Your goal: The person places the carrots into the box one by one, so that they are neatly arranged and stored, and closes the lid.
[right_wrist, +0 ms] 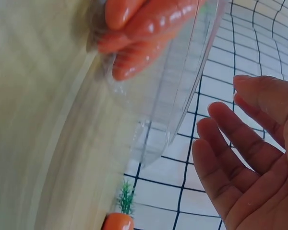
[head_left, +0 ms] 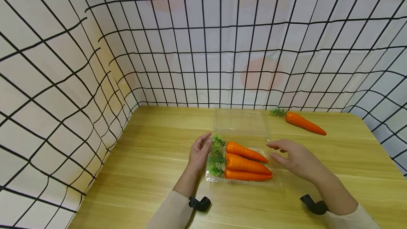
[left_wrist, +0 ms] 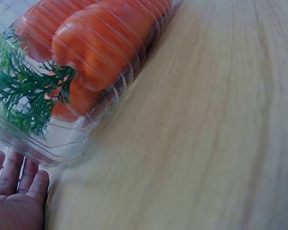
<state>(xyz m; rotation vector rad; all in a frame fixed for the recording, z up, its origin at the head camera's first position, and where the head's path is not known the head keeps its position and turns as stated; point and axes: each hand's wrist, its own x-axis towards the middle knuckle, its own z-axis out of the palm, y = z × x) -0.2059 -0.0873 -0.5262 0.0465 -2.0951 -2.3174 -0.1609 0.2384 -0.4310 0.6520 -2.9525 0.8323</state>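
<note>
A clear plastic box [head_left: 208,178] with its lid [head_left: 240,121] folded back lies on the table. Three orange carrots [head_left: 248,164] with green leafy tops [head_left: 217,156] lie side by side in it, tops to the left. My left hand [head_left: 198,153] is at the box's left side, fingers right at its wall; in the left wrist view the fingers [left_wrist: 34,184] are extended beside the box corner. My right hand [head_left: 294,159] hovers just off the box's right side. Its fingers [right_wrist: 230,148] are relaxed and slightly bent, with nothing between them.
Another carrot [head_left: 305,123] with a green top lies on the wooden table [head_left: 152,158] at the back right. White walls with a black wire grid [head_left: 190,63] enclose the back and sides. A dark band with a black mount [head_left: 200,203] sits on the left wrist.
</note>
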